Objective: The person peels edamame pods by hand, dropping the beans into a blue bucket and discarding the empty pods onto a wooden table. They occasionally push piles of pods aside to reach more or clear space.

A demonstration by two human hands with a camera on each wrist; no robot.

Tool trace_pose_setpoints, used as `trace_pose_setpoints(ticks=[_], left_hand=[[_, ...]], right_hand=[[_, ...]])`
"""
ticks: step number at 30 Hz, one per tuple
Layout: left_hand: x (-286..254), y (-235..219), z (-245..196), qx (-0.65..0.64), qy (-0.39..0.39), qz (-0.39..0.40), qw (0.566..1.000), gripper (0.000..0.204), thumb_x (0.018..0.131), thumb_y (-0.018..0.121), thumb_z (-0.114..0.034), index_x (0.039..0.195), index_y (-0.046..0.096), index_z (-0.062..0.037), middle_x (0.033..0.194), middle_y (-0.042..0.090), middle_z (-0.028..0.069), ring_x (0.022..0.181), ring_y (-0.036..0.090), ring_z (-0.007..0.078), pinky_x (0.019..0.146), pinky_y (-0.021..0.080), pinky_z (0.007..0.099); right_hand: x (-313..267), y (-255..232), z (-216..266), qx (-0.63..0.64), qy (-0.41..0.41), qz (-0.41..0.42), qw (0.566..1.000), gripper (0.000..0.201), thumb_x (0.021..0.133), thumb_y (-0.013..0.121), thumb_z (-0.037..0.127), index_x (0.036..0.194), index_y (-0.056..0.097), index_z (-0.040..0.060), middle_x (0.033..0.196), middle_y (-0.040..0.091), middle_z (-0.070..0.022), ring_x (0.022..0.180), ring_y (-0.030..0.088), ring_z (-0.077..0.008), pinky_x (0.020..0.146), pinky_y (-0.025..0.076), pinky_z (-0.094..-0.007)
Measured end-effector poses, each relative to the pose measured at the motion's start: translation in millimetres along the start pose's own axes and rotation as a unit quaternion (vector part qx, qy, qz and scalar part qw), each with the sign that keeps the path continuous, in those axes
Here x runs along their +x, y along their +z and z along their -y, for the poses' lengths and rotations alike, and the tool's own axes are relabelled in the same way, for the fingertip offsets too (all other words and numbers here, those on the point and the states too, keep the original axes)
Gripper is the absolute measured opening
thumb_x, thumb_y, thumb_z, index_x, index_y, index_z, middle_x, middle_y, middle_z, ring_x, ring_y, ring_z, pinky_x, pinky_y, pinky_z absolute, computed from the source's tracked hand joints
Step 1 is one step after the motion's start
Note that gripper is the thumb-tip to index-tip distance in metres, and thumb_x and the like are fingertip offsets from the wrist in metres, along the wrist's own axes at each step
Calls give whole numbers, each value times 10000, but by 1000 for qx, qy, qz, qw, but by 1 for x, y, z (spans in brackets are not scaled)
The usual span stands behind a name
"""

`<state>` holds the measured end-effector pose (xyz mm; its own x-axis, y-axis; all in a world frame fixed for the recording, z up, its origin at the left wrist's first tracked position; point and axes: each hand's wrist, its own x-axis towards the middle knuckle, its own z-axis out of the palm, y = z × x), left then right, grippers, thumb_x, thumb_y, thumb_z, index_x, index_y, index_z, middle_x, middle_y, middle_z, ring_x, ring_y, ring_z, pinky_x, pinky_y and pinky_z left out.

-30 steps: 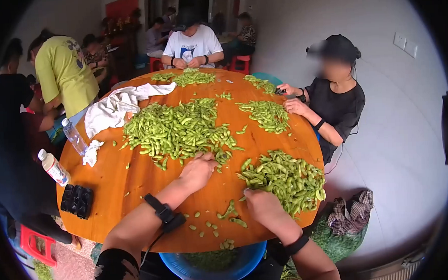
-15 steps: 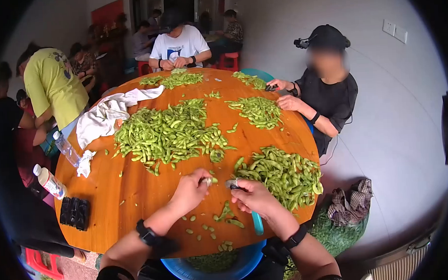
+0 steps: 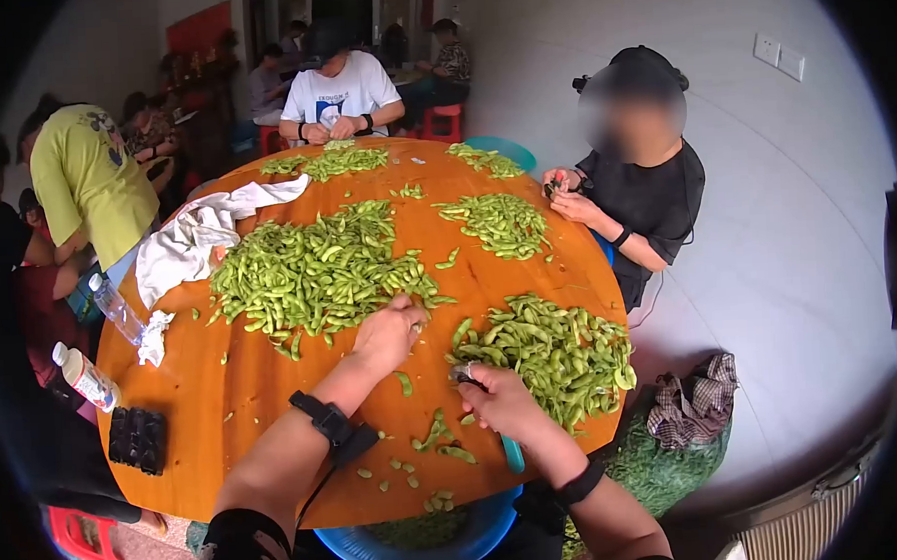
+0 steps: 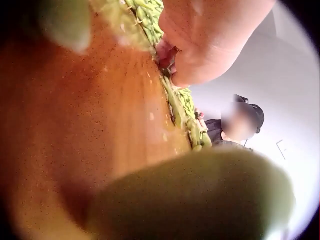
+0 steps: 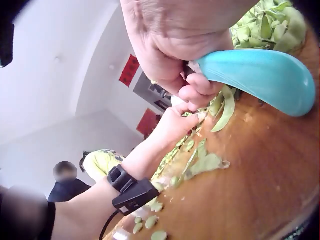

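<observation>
My left hand (image 3: 387, 339) reaches to the near edge of the large pile of green soybean pods (image 3: 318, 271), fingers bent and tips right at the pods. Whether a pod is between them, I cannot tell. In my right hand (image 3: 509, 402) I grip a tool with a broad, smooth turquoise handle (image 5: 260, 77). Its grey metal end shows by the thumb in the head view, beside a second pod heap (image 3: 562, 360). Below the hands lie a single pod (image 3: 403, 384), an opened pod (image 3: 433, 431) and several loose beans (image 3: 409, 469).
A blue basin (image 3: 420, 546) sits under the near table edge. A white cloth (image 3: 192, 241), a clear bottle (image 3: 116, 309), a white bottle (image 3: 85, 376) and a black tray (image 3: 137, 440) stand along the left. People sit across and at the right; a stuffed green sack (image 3: 667, 461) is on the floor.
My left hand went from the pile to beside the right hand with a pod, then back to the pile. A pod now lies on the table between. The right hand still holds the tool.
</observation>
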<state>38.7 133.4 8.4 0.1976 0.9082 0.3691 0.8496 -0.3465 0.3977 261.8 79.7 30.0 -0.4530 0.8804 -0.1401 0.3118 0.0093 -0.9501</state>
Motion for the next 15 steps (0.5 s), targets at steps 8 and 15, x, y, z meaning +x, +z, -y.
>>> trace_pose_setpoints(ticks=[8,15], left_hand=[[-33,-19,-35,-273,-92,16,958,213,886,512,3,1046,633,-70,857,630,59,670,621,186,605,510,277],[-74,-25,-45,-552,-188,72,809,329,964,395,0,1245,556,-56,885,595,35,678,573,96,605,509,223]], right_hand=[[7,4,7,36,2,3,999,184,910,541,121,1053,603,23,704,604,-31,517,525,-82,464,447,-245],[6,22,19,104,-9,60,993,158,925,533,126,1028,625,50,689,569,1,500,496,-66,438,407,-226]])
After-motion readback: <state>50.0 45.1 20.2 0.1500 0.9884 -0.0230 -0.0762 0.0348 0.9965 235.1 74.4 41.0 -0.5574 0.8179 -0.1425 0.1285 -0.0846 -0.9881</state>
